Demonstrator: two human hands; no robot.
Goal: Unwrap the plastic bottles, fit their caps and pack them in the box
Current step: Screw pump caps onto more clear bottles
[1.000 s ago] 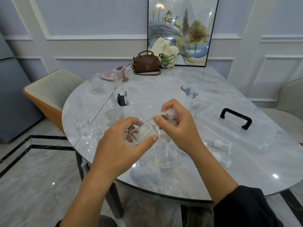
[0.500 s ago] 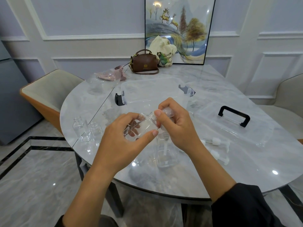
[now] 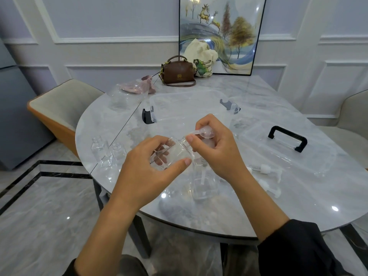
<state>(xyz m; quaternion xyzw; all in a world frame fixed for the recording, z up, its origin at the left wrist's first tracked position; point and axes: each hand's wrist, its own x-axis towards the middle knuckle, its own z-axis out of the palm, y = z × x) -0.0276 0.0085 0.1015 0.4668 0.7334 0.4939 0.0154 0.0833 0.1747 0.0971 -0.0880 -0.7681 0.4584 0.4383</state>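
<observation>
Head view: the left hand [image 3: 143, 172] grips a clear bottle [image 3: 175, 154] above the near bench [image 3: 298, 196]. The right hand [image 3: 217, 152] pinches the pump cap [image 3: 205, 133] at its neck. A skewed cap could jam, and a dip might topple the standing bottle [image 3: 203, 186] beneath. The bench edge lies near, with open room toward the far box [image 3: 179, 96].

Pale panelled walls [image 3: 119, 20] back a round grey marble counter [image 3: 298, 206]. A framed painting [image 3: 219, 34] leans against the far wall. A cream-and-orange chair [image 3: 59, 104] stands left, a cream chair [image 3: 352, 116] right, on a glossy marble floor [image 3: 49, 216].
</observation>
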